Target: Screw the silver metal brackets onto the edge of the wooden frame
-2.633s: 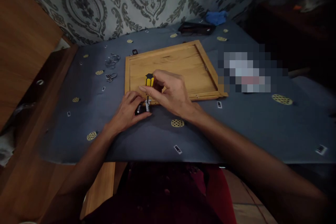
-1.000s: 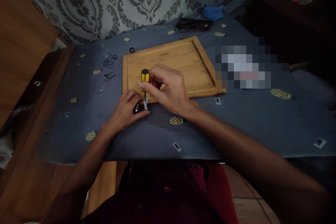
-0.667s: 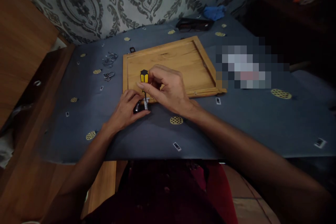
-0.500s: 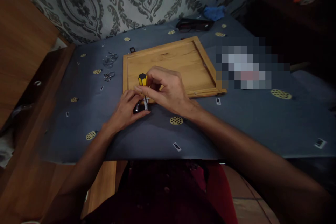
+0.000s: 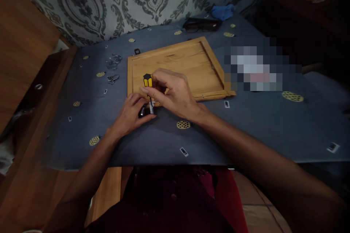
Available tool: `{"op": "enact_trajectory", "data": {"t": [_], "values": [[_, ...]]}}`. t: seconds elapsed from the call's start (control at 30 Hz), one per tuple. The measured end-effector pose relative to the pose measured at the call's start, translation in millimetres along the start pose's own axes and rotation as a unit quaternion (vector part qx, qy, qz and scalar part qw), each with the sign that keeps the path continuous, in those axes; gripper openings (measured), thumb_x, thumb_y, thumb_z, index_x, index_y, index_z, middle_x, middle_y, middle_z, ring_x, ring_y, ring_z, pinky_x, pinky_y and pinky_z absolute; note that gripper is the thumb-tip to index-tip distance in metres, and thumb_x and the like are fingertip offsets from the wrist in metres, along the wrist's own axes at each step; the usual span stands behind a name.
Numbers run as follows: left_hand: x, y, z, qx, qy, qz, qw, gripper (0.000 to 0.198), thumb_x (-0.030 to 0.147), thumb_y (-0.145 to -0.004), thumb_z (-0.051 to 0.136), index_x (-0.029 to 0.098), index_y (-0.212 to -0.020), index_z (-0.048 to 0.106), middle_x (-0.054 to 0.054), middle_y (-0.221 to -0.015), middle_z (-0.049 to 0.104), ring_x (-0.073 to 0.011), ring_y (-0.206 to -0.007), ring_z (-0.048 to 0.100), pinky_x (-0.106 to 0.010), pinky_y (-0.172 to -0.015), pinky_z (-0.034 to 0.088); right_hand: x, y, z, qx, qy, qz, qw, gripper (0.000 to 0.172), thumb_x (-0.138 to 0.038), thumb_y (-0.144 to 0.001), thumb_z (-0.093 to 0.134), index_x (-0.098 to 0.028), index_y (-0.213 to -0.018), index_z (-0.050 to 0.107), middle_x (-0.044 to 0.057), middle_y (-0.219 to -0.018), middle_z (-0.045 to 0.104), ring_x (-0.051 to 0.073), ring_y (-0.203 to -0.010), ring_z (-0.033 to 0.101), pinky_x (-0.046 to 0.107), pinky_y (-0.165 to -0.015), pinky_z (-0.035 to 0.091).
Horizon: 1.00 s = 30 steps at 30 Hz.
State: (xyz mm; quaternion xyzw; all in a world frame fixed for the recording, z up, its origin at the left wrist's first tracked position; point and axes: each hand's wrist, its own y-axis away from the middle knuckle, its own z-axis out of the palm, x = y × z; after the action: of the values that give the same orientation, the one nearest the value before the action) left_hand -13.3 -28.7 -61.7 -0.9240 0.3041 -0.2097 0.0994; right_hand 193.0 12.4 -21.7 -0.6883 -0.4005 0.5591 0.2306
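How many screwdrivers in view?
1: the yellow-and-black screwdriver in the right hand, shaft pointing down at the metal fitting held by the left hand at the near edge of the wooden panel. The pixelated patch at right could hide more.

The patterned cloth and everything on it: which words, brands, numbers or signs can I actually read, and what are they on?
"OBEY", it seems, slightly blurred: on a small tag printed on the tablecloth, near its front edge.
Too small or blurred to read: the other tags.
No lettering can be made out on the screwdriver or the wooden panel.
Pixelated patch at right: unreadable.
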Motion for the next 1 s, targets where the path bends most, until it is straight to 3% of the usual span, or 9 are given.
{"op": "enact_trajectory", "data": {"t": [0.4, 0.53, 0.73, 1.0], "values": [[0.3, 0.3, -1.0, -0.005, -0.009, -0.002, 1.0, 0.046, 0.059, -0.098, 0.066, 0.02, -0.122, 0.065, -0.01, -0.119, 0.068, -0.0304, -0.118, 0.061, -0.052, -0.11, 0.048, 2.8, -3.8, -8.0, -0.071, 0.026, -0.027, 0.997, 0.04, -0.043, -0.108, 0.052, -0.023, -0.075, 0.044, -0.003, -0.075, 0.049, 0.012, -0.07, 0.049, 0.028, -0.069, 0.041], [-0.5, 0.4, -0.4, 0.003, -0.008, -0.001, 1.0, 0.045, 0.06, -0.097, 0.067, 0.021, -0.119, 0.065, -0.01, -0.118, 0.067, -0.0295, -0.117, 0.061, -0.048, -0.107, 0.05, 3.3, -3.4, -7.1, -0.046, 0.029, -0.025, 0.998, 0.04, -0.046, -0.108, 0.053, -0.023, -0.076, 0.043, -0.004, -0.073, 0.048, 0.013, -0.07, 0.049, 0.029, -0.069, 0.042], [-0.9, 0.5, -0.9, 0.0, -0.003, -0.007, 1.0, 0.043, 0.059, -0.096, 0.069, 0.021, -0.116, 0.067, -0.009, -0.116, 0.066, -0.0284, -0.111, 0.06, -0.047, -0.103, 0.051, -2.7, -2.5, -8.5, -0.012, 0.041, 0.038, 0.998, 0.04, -0.05, -0.106, 0.054, -0.026, -0.078, 0.042, -0.004, -0.07, 0.047, 0.015, -0.067, 0.048, 0.033, -0.07, 0.045], [0.1, 0.6, -0.9, 0.003, 0.007, 0.001, 1.0, 0.043, 0.058, -0.097, 0.069, 0.022, -0.119, 0.066, -0.009, -0.119, 0.066, -0.0297, -0.116, 0.059, -0.049, -0.105, 0.05, 1.0, -1.2, -4.7, -0.015, 0.032, 0.009, 0.999, 0.038, -0.045, -0.107, 0.055, -0.025, -0.077, 0.042, -0.004, -0.071, 0.049, 0.014, -0.07, 0.051, 0.031, -0.07, 0.044]]}}
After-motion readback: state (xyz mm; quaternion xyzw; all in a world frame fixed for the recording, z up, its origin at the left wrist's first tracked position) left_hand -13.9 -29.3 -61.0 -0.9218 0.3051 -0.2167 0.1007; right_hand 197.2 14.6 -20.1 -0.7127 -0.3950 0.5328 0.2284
